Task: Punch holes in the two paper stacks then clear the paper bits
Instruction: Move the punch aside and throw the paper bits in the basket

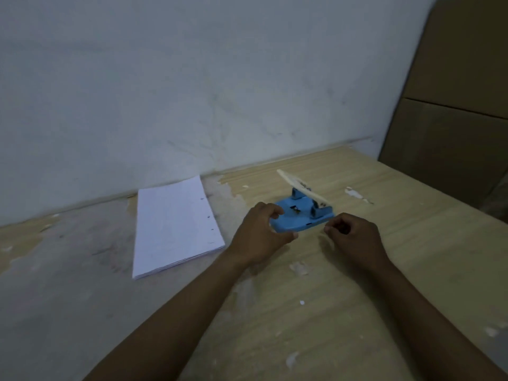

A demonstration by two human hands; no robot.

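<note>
My left hand (261,232) gripped the left end of the blue hole punch (301,220), fingers (275,213) curled over its base, whose long axis ran across to my right hand (354,237), curled just beside the other end (pinching anything, I couldn't tell). The paper stack (176,226) lay left of my left fingers, the nearer hand; the printing on the lever (302,187) was unreadable.

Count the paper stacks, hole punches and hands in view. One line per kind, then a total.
paper stack: 1
hole punch: 1
hands: 2, the left hand and the right hand
total: 4
</note>
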